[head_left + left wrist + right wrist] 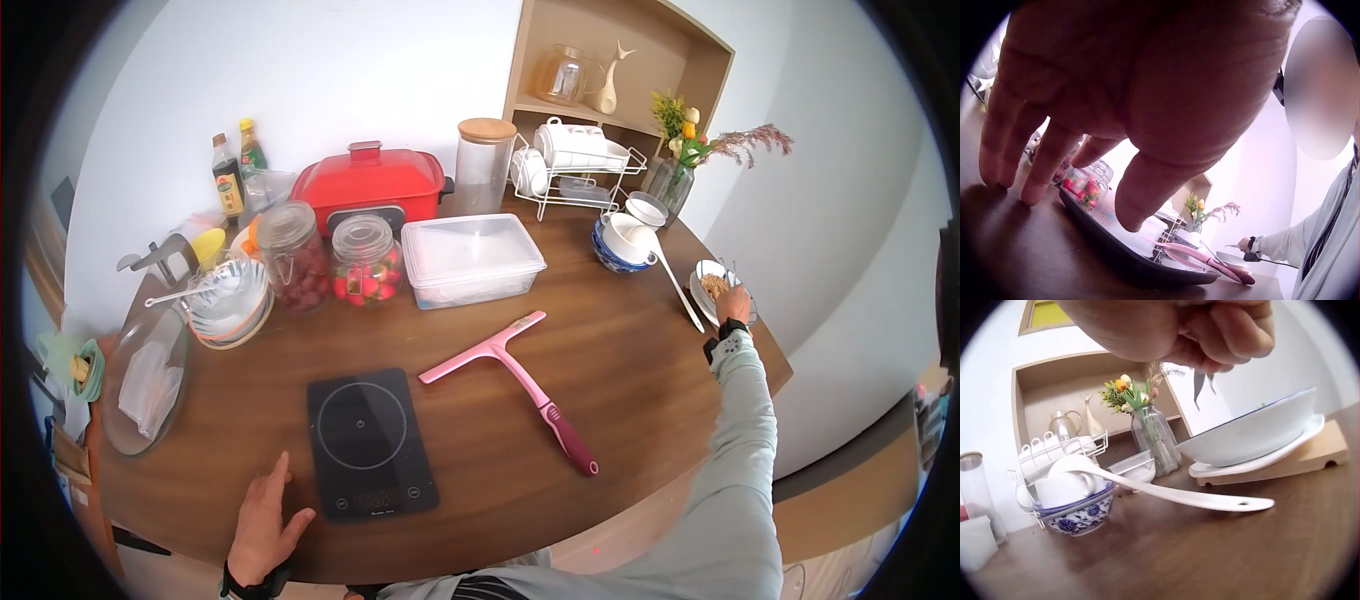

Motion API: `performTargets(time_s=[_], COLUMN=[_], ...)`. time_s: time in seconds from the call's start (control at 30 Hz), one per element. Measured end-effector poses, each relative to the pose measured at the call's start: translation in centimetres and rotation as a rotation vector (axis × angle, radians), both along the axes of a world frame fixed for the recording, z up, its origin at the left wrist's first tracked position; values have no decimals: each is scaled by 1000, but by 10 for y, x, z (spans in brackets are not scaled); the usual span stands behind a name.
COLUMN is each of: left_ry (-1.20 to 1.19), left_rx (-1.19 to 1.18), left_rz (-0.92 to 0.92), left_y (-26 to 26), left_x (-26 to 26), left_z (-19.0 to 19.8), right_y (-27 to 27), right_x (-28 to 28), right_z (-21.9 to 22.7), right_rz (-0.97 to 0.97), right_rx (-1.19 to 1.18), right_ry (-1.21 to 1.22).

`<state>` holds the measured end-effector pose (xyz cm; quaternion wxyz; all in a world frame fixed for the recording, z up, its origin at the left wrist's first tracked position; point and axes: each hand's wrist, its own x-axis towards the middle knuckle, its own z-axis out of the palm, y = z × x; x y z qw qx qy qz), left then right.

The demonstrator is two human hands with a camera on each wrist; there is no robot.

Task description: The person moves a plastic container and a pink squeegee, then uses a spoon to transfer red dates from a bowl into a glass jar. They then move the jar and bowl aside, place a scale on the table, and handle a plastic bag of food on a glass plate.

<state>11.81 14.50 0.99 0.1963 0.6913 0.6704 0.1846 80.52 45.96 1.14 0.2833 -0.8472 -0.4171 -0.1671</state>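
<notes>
At the table's right end, my right hand [735, 302] reaches over a white bowl [1254, 431] with brown food in it. Its curled fingers hold a metal utensil [1199, 389] with narrow tips pointing down at the bowl; its kind I cannot tell. Under the bowl are a white plate [1317, 426] and a wooden stand [1335, 447]. At the near left edge, my left hand [262, 525] has its fingers extended and thumb spread, beside a black induction cooktop [372, 440]; it holds nothing.
A pink squeegee [520, 372] lies mid-table. A white ladle [680, 290] rests by a blue-patterned bowl [1079, 519]. Behind stand a lidded plastic box [472, 255], jars of red fruit [365, 275], a red cooker [370, 185], a cup rack [1029, 465] and a flower vase [672, 185].
</notes>
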Motion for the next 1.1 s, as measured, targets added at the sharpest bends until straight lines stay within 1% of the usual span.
performTargets(time_s=[0.13,0.17,0.27,0.33,0.4,0.43,0.53,0.63,0.73,0.83,0.87,0.9,0.97,1.0,1.03,1.1], left_ry=[22,33,39,35,32,35,43,56,71,78,82,87,82,79,78,73], left_rx=[6,20,32,35,40,43,42,36,48,53,53,54,59,60,65,75], left_rz=[-6,-12,2,11,8,5,-2,4,1,0,-1,-1,-4,2,-4,-15], left_y=[2,2,0,-1,-1,-1,0,0,1,1,1,1,3,2,1,0], left_x=[2,2,2,2,2,2,1,2,2,3,3,3,4,4,3,2], left_z=[0,-1,-3,-4,-3,-4,-4,-3,-3,-4,-4,-4,-4,-3,-4,-7], right_y=[-6,-7,2,3,-7,-2,-2,-6,-6,10,10,23,37,31,23,1], right_x=[6,1,10,10,-8,2,3,-10,-23,-56,-79,-87,-125,-153,-180,-226], right_z=[-2,-1,-15,-17,-9,-17,-19,-7,-1,11,17,7,-5,-6,-5,-14], right_rz=[-39,-59,-32,-6,-23,-21,-27,-76,-89,134,256,358,646,743,842,1065], right_rx=[-107,-126,-64,-131,-186,-163,-199,-267,-108,17,-26,-27,17,-60,-154,-127], right_ry=[-19,-17,-45,-57,-45,-67,-64,-78,-373,-482,-448,-365,-252,-91,-1,28])
